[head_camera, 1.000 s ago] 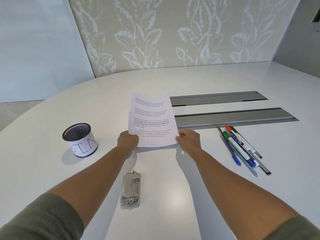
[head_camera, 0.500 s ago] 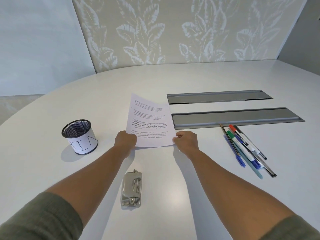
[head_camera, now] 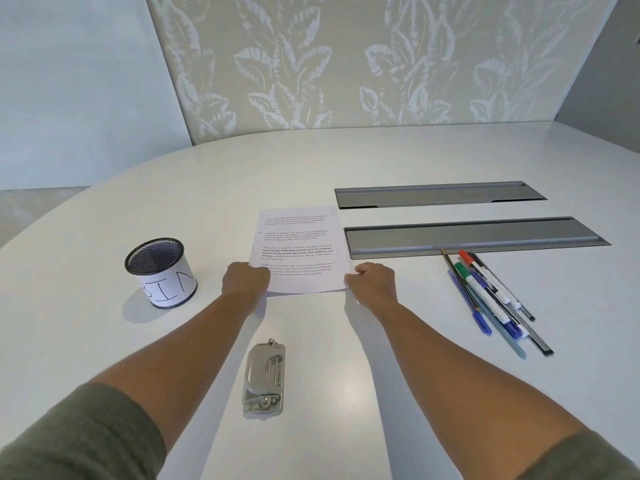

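Sheet (head_camera: 299,251) pinched at both near corners

The printed sheet is lying on the white surface (head_camera: 346,161), mid-scene. The left hand (head_camera: 244,280) is pinching its near left corner, and the right hand (head_camera: 374,280) is pinching its near right corner with fingers curled. A mesh cup (head_camera: 161,271) is standing to the left, and pens (head_camera: 491,296) are lying to the right.

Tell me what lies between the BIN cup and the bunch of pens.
Head view: the printed sheet lies there, its near corners held by the left hand and the right hand.

Probably an office meeting room: a large white table (head_camera: 381,161) with recessed cable trays (head_camera: 474,237), pens (head_camera: 491,296), patterned wall panel (head_camera: 346,64).
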The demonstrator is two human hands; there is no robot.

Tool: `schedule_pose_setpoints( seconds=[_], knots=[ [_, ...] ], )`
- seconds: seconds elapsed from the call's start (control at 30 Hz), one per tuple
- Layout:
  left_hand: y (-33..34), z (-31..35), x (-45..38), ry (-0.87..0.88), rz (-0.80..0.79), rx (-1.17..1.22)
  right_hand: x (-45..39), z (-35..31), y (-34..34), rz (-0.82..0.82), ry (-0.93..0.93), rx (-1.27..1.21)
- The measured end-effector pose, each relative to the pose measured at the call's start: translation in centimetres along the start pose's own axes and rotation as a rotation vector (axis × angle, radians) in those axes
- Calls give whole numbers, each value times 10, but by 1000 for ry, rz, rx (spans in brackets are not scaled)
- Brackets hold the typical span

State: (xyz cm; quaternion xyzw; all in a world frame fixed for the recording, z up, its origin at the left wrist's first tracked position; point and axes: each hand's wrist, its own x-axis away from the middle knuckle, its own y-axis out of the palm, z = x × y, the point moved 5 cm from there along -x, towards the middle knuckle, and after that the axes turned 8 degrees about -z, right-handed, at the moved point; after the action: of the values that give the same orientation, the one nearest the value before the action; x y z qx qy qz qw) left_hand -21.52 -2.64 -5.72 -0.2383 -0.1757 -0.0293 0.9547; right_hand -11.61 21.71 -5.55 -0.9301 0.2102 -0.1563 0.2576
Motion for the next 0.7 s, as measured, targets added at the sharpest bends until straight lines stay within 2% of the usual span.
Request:
schedule_pose_setpoints(
  seconds=[0.23,0.53,0.7],
  knots=[
    [-9,-4,11,-22,105,-206,11,7,-3,31,28,22],
    [-21,-9,50,96,52,-92,48,10,2,-10,2,16],
    [-33,-14,77,156,35,-102,77,4,4,-18,-71,77]
  ],
)
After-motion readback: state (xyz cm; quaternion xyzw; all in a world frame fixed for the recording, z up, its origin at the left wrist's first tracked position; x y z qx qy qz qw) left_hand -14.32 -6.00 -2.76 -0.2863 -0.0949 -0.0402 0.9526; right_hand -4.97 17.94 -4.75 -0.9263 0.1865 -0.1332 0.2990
